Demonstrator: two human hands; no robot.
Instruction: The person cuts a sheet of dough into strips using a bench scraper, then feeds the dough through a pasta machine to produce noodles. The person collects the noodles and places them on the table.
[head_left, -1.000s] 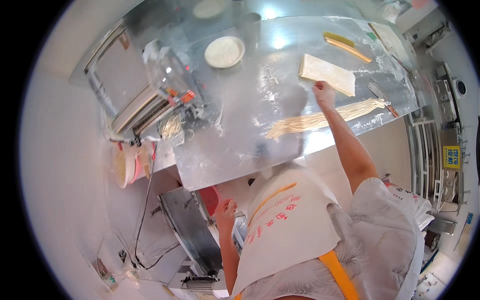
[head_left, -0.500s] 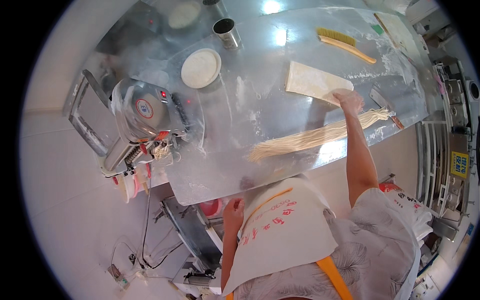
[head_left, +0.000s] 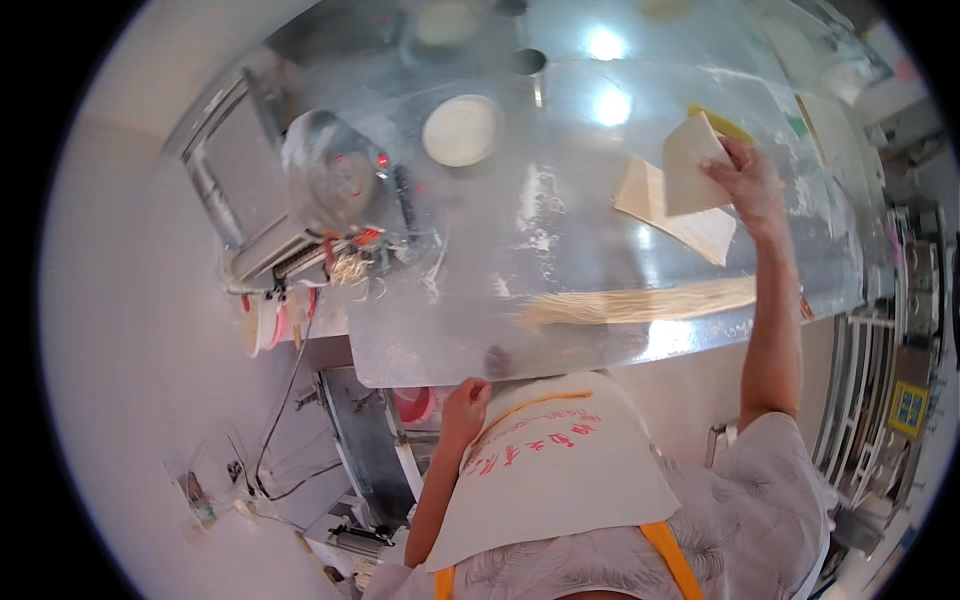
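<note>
My right hand [head_left: 752, 190] grips the edge of a pale dough sheet [head_left: 690, 168] and holds it up off the metal table. Under and beside it, more dough sheet [head_left: 690, 232] lies flat; whether the two are joined I cannot tell. A long bundle of cut noodles [head_left: 640, 304] stretches along the near side, its right end behind my right forearm. At the table's near edge my left hand [head_left: 466, 408] hangs with curled fingers, nothing visible in them. A brush [head_left: 728, 124] is partly hidden behind the raised sheet.
On the left stands a metal dough machine [head_left: 335, 180]. A round white dish [head_left: 462, 131] of pale powder and a metal cup [head_left: 530, 64] are farther back. A brown knife handle [head_left: 806, 306] shows beside my right forearm. White racks [head_left: 865, 400] stand at the right.
My right hand has moved right and up, lifting part of the dough off the table. My left hand stays by the near edge. The whole view has shifted slightly.
</note>
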